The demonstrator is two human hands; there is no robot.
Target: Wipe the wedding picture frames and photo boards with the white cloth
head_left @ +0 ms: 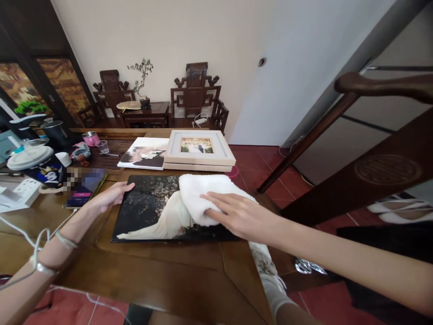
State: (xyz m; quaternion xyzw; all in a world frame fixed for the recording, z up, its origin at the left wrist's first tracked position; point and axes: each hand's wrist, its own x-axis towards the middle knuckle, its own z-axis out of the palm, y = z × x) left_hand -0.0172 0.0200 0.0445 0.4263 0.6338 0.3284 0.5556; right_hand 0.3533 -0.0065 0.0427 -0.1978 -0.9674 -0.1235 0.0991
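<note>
**Entry: dark photo panel under a white cloth, wooden table**

Item in hand: a large, flat, dark glossy photo print [152,203] showing a pale gowned figure, lying face up across the middle of the dark brown wooden table [169,271], its right side near the table's right edge.

Left hand [110,195]: fingers extended and nearly flat, resting on the print's upper left corner, seemingly steadying it. Nothing was grasped.

Right hand [237,212]: palm down, fingers spread and slightly curled over a folded white towelling cloth [203,192], pressing it against the print's right half. The cloth lay directly beneath the fingers and palm, bunched toward the print's far right corner; it was pinned by pressure, not pinched.

Step judged in hand: wiping the print's surface. The next move would call for sliding the cloth over the uncovered left and near portions while the left hand held the corner down.

Adjacent stock: a pale wooden picture frame [199,151] with a small photograph, set at the table's far edge just beyond the print; a white-bordered unframed print [144,155] partly beneath its left side; a dark phone [83,187] just left of the left hand; a pink mug [90,137] toward the far left corner.
</note>
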